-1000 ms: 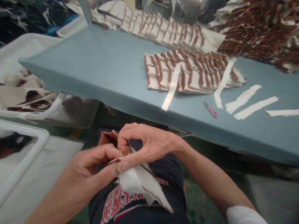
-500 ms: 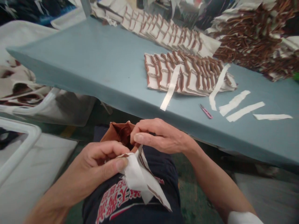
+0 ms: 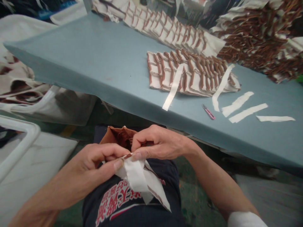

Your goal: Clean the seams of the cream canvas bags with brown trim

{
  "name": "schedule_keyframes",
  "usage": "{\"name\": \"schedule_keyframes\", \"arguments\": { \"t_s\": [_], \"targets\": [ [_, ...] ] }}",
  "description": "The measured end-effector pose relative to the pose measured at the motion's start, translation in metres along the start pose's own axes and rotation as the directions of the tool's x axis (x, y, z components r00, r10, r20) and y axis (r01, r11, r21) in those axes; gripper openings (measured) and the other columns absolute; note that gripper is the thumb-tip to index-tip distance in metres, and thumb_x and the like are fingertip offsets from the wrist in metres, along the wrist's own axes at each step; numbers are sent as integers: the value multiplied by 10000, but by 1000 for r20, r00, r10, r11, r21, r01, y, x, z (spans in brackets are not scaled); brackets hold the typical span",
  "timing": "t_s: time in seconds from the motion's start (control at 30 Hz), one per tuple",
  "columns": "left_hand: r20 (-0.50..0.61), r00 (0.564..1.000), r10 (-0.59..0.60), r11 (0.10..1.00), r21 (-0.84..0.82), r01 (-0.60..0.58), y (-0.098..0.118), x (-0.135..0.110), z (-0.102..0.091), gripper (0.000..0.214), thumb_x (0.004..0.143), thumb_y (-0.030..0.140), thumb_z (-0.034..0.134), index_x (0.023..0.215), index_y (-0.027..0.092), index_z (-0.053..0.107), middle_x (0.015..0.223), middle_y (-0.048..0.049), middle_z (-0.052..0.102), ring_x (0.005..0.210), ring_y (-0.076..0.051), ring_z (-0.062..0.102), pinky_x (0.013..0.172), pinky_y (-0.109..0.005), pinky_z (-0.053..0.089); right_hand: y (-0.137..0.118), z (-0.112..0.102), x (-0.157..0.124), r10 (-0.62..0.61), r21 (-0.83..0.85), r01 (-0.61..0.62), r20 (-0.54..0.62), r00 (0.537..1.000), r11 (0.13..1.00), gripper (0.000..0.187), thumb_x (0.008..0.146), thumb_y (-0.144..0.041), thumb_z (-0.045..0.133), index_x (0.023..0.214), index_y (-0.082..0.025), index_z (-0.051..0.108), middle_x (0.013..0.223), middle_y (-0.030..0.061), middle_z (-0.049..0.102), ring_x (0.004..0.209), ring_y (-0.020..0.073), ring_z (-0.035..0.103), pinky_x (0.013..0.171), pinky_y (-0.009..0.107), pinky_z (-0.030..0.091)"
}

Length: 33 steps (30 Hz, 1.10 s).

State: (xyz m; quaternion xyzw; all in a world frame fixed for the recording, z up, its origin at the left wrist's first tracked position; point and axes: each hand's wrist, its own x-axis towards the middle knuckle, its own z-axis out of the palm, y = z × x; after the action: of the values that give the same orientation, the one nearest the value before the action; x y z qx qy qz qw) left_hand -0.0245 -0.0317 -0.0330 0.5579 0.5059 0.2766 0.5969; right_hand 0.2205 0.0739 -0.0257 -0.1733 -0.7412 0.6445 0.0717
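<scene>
Two bare hands at work, both short of the near edge of the blue-grey table (image 3: 71, 60), over a dark cloth with red printed characters (image 3: 118, 205) covering the lap. Between them: a folded brown-and-white cloth piece (image 3: 157, 189), its brown side gaping towards the table, its white panel hanging away from it.

Left hand (image 3: 97, 164): thumb and forefinger pinching the piece's brown-trimmed edge. Right hand (image 3: 158, 143): thumb and forefinger closed on the same edge, just beside. Pinches set close together, probably to keep the edge flat and the layers aligned. A flat white cloth strip (image 3: 136, 173) hangs from that edge over the panel; whether attached or merely gripped, cannot tell. Lap likely serves as a rest for the loose end.

Left of the table, near side: a white-rimmed bin (image 3: 35, 126).

On the table's near part: pink-handled thread snips (image 3: 208, 112), lying loose, presumably within easy reach. Right of them, loose white strips (image 3: 248, 113); two more lie partly across an overlapping row of brown-edged white pieces (image 3: 189, 74). Overlap perhaps keeps each edge easy to lift.

Table's far side: a second overlapping row (image 3: 163, 28); to its right, a high brown-and-white heap (image 3: 260, 41), detail blurred.
</scene>
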Motion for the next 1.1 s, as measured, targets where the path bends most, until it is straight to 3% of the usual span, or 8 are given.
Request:
{"name": "schedule_keyframes", "arguments": {
  "t_s": [0.1, 0.23, 0.3, 0.43, 0.57, 0.77, 0.93, 1.1],
  "targets": [
    [-64, 998, 12, 999, 45, -9, -4, 2, 0, 263, 949, 469, 753, 950, 270, 926, 754, -55, 860, 652, -226, 767, 581, -215, 575, -1, 3, -1, -28, -184, 22, -29, 999, 983, 303, 1091, -434, 603, 930, -190, 681, 808, -22, 629, 718, 126, 539, 706, 256, 410],
    [-131, 991, 14, 995, 100, -1, -4, 3, 7, 238, 937, 424, 724, 941, 271, 906, 747, -35, 867, 623, -209, 775, 570, -194, 562, -4, 17, -1, -39, -560, -45, -136, 990, 827, 214, 1044, -259, 496, 910, -197, 651, 835, 37, 671, 758, 172, 546, 733, 310, 391],
    [-173, 984, 36, 992, 128, -14, 2, 4, 11, 225, 907, 401, 720, 874, 267, 899, 702, -32, 855, 582, -211, 770, 531, -194, 551, -6, 22, -2, -38, -621, -73, -164, 986, 781, 193, 1010, -224, 483, 919, -193, 651, 837, 56, 684, 758, 187, 542, 735, 327, 389],
    [-239, 967, 93, 985, 162, -55, 20, 3, 18, 201, 840, 371, 723, 761, 268, 877, 649, -25, 841, 508, -231, 775, 478, -213, 565, -11, 22, -6, -63, -473, -26, -172, 983, 881, 132, 985, -270, 557, 975, -203, 670, 898, 30, 721, 791, 171, 589, 765, 298, 415],
    [-277, 941, 195, 952, 283, -114, 25, 2, 23, 187, 829, 317, 703, 769, 293, 878, 629, 13, 833, 475, -205, 762, 459, -193, 531, -17, 20, -5, 51, -413, -143, -224, 973, 899, 124, 935, -315, 675, 877, -206, 681, 799, -19, 678, 736, 149, 558, 705, 288, 339],
    [-379, 838, 391, 854, 490, -177, 17, 0, 29, 145, 819, 253, 710, 834, 316, 840, 649, 75, 824, 449, -122, 703, 528, -163, 499, -20, 24, -3, 142, -248, -214, -278, 950, 945, 121, 908, -279, 684, 818, -199, 678, 722, -52, 598, 689, 118, 513, 688, 267, 330],
    [-419, 800, 430, 818, 555, -149, 13, -5, 30, 149, 805, 272, 742, 885, 339, 848, 706, 53, 845, 536, -158, 760, 581, -202, 526, -9, 34, 2, 201, 72, -187, -326, 924, 980, 104, 845, -272, 678, 773, -203, 646, 730, -47, 587, 697, 121, 518, 642, 242, 364],
    [-365, 814, 452, 804, 561, -195, -1, -6, 24, 219, 842, 215, 723, 924, 365, 859, 788, 31, 874, 675, -205, 833, 721, -242, 624, 2, 46, 9, 299, 443, -149, -292, 909, 884, 216, 764, -325, 791, 744, -205, 613, 666, -72, 483, 618, 100, 404, 549, 227, 314]
  ]
}}
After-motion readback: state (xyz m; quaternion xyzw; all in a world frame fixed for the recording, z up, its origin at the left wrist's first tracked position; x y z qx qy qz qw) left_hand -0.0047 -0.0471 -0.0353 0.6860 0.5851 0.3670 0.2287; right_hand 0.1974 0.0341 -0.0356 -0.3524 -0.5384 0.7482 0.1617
